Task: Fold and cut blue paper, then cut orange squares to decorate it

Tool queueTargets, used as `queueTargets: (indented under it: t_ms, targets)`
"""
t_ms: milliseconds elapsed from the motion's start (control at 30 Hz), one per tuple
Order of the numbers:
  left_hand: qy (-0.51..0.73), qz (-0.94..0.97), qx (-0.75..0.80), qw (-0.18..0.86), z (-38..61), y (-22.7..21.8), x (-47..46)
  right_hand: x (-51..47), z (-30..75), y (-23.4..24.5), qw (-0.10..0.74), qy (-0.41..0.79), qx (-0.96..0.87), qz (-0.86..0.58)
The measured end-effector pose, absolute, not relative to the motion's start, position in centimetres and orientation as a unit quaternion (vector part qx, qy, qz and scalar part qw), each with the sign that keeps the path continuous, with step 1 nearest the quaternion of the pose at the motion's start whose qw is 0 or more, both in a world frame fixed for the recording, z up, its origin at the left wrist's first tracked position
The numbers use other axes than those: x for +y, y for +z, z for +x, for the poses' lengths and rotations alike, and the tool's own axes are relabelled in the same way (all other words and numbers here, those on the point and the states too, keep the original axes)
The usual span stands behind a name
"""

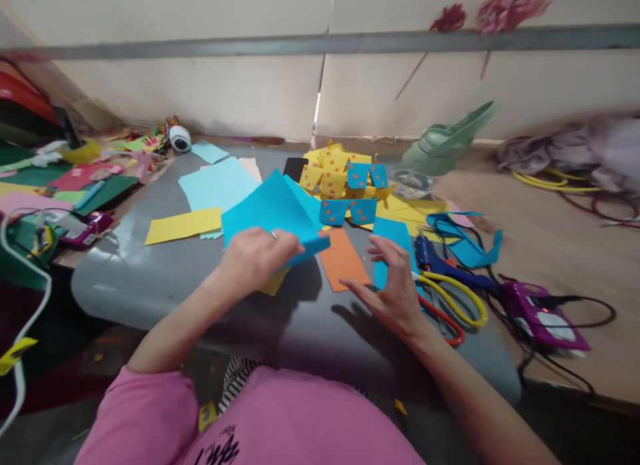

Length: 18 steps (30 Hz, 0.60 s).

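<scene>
At nine o'clock from my feed's centre, I see the blue sheet (265, 208), which the left hand (256, 255), closed on it, could crease by squeezing, while the right hand (395, 288), half-curled and empty at four, might snag the scissors (444, 296) beside it.

The left hand (257, 257) covers part of the near edge of the blue sheet (270, 205). At seven o'clock the bottom border slices lettering (223, 453) on the pink shirt (310, 412); toward one o'clock, a blurred pink flower (513, 9) is cropped.
</scene>
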<state>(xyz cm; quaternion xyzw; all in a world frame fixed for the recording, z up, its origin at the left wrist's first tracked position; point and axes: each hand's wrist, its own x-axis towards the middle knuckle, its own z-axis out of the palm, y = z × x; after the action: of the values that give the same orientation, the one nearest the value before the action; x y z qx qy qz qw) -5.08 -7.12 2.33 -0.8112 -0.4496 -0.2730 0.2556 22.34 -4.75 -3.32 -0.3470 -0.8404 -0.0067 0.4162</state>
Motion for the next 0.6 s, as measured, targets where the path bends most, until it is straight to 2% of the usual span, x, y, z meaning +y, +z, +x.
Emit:
queueTargets:
  t_ms: [100, 233, 400, 500, 600]
  targets:
    - [-0.215, -0.887, -0.337, 0.231, -1.1, 0.1, -10.1, -6.5, 22.2, -1.9, 0.349, -0.024, -0.886, -0.303]
    - [-0.165, -0.917, -0.339, 0.132, 0.2, -2.0, -12.3, -8.3, 22.8, -1.9, 0.244, 0.006, -0.931, -0.272]
    - [-0.1, -0.924, -0.367, -0.046, -4.3, -1.4, -14.5, -8.7, 25.5, -4.5, 0.22, 0.014, -0.913, -0.342]
    - [-0.115, -0.914, -0.382, -0.079, -6.5, -1.5, -15.3, -8.9, 25.1, -3.2, 0.235, 0.12, -0.886, -0.382]
    - [-0.107, -0.904, -0.4, -0.104, -6.9, -2.3, -15.3, -9.9, 22.0, 1.6, 0.278, 0.367, -0.81, -0.362]
